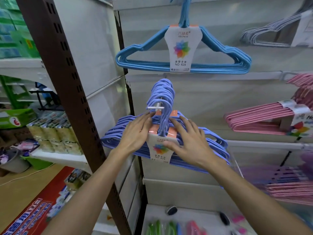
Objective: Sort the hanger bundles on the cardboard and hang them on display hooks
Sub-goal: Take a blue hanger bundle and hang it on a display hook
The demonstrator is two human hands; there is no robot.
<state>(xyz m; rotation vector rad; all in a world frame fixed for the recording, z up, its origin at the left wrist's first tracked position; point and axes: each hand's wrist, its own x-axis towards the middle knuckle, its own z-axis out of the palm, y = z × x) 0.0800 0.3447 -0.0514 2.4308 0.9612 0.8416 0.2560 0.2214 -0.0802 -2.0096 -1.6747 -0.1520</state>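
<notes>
A stack of purple hanger bundles (pixel 118 134) with white and orange label cards hangs from a white display hook (pixel 156 107) on the white wall panel. Their curved necks loop over the hook. My left hand (pixel 135 131) lies flat on the left shoulders of the front bundle, fingers spread toward the hook. My right hand (pixel 191 141) rests on the right shoulders, with its thumb on the label card (pixel 159 150). A light blue hanger bundle (pixel 183 55) hangs from a hook above.
Pink hanger bundles (pixel 264 119) hang at the right, grey ones (pixel 271 33) at the upper right, more pink and purple ones (pixel 284 185) lower right. A brown slotted shelf post (pixel 67 85) stands at the left. A white bin (pixel 186 221) with small items sits below.
</notes>
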